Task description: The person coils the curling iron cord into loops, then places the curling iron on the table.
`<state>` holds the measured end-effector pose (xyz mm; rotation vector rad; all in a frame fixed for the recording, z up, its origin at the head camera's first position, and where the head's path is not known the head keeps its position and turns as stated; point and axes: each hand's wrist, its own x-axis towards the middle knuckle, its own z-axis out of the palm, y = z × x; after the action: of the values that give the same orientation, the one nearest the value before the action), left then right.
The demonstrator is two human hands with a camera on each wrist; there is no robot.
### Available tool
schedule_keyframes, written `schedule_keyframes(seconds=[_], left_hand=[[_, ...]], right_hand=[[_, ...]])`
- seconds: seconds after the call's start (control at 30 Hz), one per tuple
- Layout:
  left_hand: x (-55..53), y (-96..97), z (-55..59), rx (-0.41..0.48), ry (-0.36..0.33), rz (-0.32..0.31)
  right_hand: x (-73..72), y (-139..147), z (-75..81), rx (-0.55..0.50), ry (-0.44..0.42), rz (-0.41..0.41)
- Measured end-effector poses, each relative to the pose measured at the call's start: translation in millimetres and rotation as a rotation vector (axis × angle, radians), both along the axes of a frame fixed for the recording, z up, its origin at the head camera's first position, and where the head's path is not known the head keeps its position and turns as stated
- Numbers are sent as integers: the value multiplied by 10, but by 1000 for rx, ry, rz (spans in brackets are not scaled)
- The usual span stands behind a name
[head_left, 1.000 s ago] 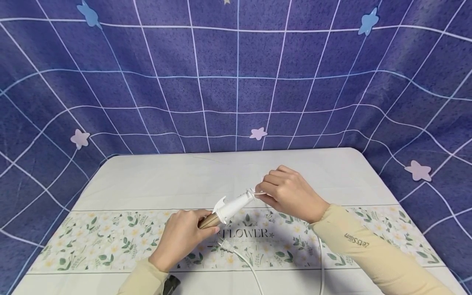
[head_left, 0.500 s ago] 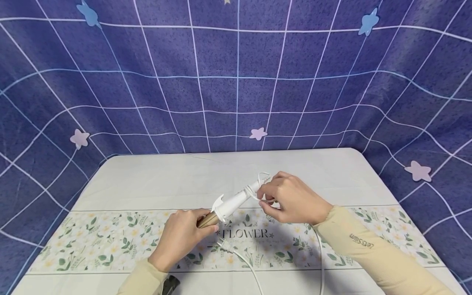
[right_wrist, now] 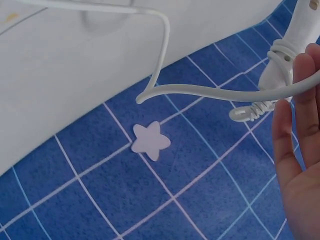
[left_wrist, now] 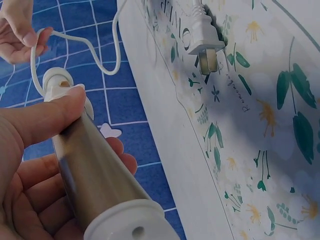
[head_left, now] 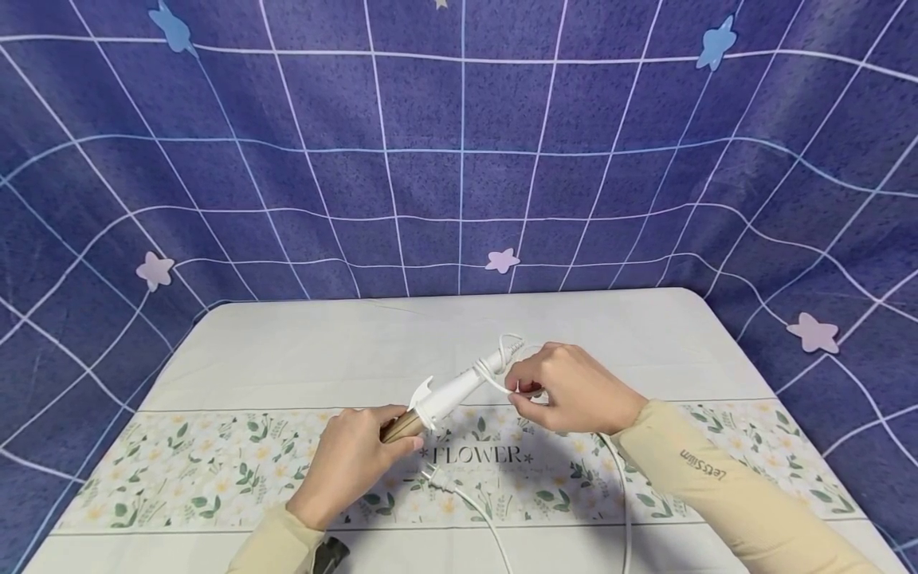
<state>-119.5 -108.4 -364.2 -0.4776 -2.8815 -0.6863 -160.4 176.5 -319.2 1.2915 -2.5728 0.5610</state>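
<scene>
In the head view, a curling iron with a white handle and gold barrel is held tilted above the table. My left hand grips its barrel, with the thumb on top in the left wrist view. My right hand pinches the white power cord beside the handle's far end. Turns of cord circle the handle, seen in the right wrist view close to the fingertips. The cord's plug lies on the table below the iron, its metal prongs visible in the left wrist view.
A white tablecloth with a printed floral band covers the table. Behind and at the sides hangs a blue grid-patterned curtain with stars. More cord hangs below the right forearm, toward the near edge.
My right hand has moved from the handle's end to beside it, drawing the cord around the handle, then slightly away. The left hand stays on the barrel; the plug has not moved.
</scene>
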Motion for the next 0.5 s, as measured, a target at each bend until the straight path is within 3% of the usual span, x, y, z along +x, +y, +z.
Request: schedule_keyframes(seconds=[0.5], left_hand=[[9, 5, 8, 36, -21, 11]], right_hand=[[-37, 52, -144, -6, -123, 12]])
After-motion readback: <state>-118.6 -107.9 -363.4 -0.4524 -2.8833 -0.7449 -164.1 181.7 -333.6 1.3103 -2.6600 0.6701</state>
